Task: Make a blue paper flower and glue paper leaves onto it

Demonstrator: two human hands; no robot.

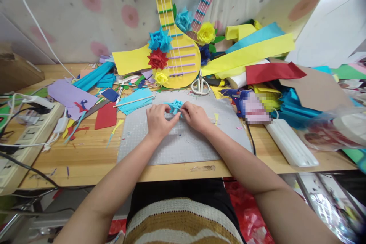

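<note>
Forearms come in from the lower corners and meet over the middle of the grey cutting mat (183, 141). Your left hand (158, 121) lies with knuckles up, fingers curled, and pinches the left side of the blue paper flower (175, 106). Your right hand (195, 116) pinches its right side in the same narrow way. The flower is thin folded paper with pointed petals, star-like, so you cannot tell a clear long axis; the petals point outward and away from you. It sits at the far part of the mat, just in front of the white scissors (200, 85) and the yellow paper guitar (178, 61).
</note>
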